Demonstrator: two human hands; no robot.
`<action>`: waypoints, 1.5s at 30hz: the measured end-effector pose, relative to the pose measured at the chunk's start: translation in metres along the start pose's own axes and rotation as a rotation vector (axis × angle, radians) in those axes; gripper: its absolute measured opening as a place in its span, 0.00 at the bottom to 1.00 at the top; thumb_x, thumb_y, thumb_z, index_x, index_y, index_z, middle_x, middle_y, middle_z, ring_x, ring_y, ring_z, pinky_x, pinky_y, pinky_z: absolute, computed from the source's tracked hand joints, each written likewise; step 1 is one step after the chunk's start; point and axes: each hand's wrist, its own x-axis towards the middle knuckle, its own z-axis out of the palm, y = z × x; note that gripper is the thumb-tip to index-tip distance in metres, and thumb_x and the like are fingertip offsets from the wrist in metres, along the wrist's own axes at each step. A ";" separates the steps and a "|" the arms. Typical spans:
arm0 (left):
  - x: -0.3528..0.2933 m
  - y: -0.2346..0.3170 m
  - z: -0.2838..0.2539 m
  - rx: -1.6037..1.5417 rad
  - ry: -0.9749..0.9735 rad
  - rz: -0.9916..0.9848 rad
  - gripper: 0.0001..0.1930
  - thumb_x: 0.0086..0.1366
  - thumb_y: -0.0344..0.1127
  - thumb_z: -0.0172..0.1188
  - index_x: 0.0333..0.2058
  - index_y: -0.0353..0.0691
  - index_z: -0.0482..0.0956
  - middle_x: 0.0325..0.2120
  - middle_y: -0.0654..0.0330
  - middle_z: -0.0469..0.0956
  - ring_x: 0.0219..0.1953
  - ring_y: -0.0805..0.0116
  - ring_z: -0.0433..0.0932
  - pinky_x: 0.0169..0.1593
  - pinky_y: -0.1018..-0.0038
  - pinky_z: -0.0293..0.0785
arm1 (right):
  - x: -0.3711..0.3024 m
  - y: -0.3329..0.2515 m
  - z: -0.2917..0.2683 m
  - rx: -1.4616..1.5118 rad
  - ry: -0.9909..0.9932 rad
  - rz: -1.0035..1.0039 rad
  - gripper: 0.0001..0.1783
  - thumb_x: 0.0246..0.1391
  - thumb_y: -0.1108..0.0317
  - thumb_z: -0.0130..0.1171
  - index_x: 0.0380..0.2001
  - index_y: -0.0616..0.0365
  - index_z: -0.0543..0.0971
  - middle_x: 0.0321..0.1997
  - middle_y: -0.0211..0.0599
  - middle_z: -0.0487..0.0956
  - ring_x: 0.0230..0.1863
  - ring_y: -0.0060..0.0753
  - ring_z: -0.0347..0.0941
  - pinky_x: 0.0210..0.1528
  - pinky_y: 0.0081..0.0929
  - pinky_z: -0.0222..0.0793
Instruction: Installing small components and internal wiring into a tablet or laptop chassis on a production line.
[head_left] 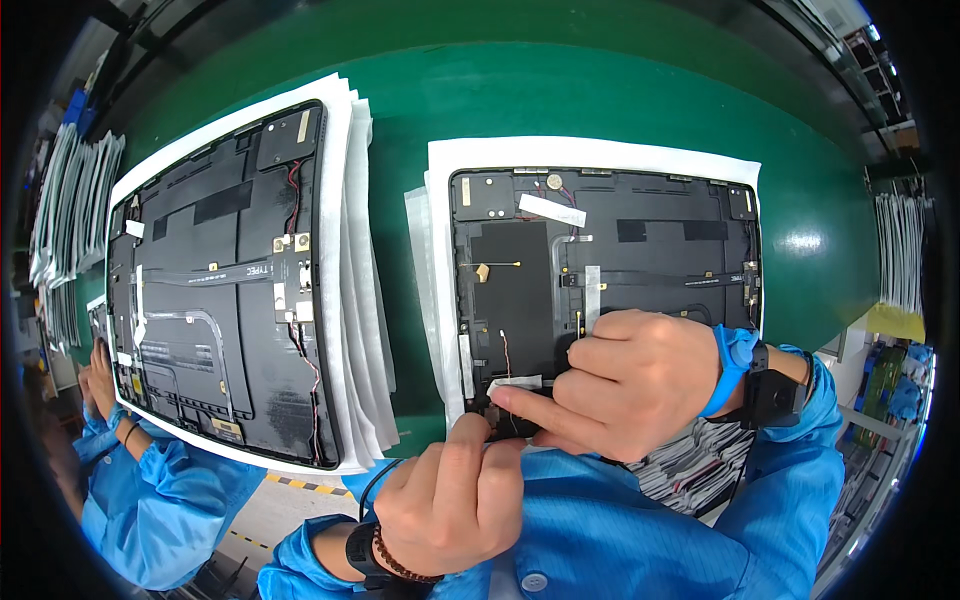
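In front of me lies a black tablet housing (655, 255), its open inside facing up, on white foam sheets. My right hand (640, 385) reaches over its lower part with fingers curled. Its index fingertip touches a short white tape strip (520, 382), where a thin red wire (506, 345) runs down. At the housing's lower left corner my left hand (450, 500) is closed, index finger bent against the edge. Whatever its fingertips hold is hidden. Another white strip (553, 210) sits near the top, and a small tan tab (483, 271) is at the left.
A second black housing (190, 270) rests on stacked white sheets (365, 290) at the left. Beside it a co-worker's hand (98, 380) touches its edge. The table (600, 90) is green. Racks of sheets stand at the left (75, 200) and right (900, 250).
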 end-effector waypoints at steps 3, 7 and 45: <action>0.000 0.001 0.000 -0.018 0.012 -0.018 0.10 0.59 0.28 0.66 0.32 0.36 0.72 0.32 0.56 0.79 0.17 0.76 0.68 0.16 0.79 0.61 | -0.001 0.000 0.001 -0.008 0.020 0.009 0.25 0.48 0.55 0.70 0.46 0.59 0.88 0.19 0.19 0.59 0.19 0.17 0.61 0.19 0.19 0.55; -0.002 -0.001 0.003 0.021 0.028 0.005 0.10 0.60 0.29 0.67 0.31 0.37 0.71 0.31 0.56 0.80 0.17 0.76 0.68 0.16 0.79 0.61 | 0.000 0.001 0.003 -0.009 0.031 -0.004 0.24 0.48 0.56 0.70 0.46 0.60 0.88 0.19 0.19 0.58 0.19 0.17 0.60 0.19 0.19 0.54; 0.001 0.002 0.005 0.237 0.056 0.029 0.09 0.57 0.25 0.63 0.38 0.32 0.84 0.26 0.62 0.79 0.17 0.80 0.66 0.18 0.82 0.55 | 0.003 0.001 -0.004 0.013 0.009 -0.043 0.23 0.51 0.61 0.70 0.43 0.71 0.86 0.20 0.23 0.70 0.19 0.19 0.65 0.18 0.22 0.60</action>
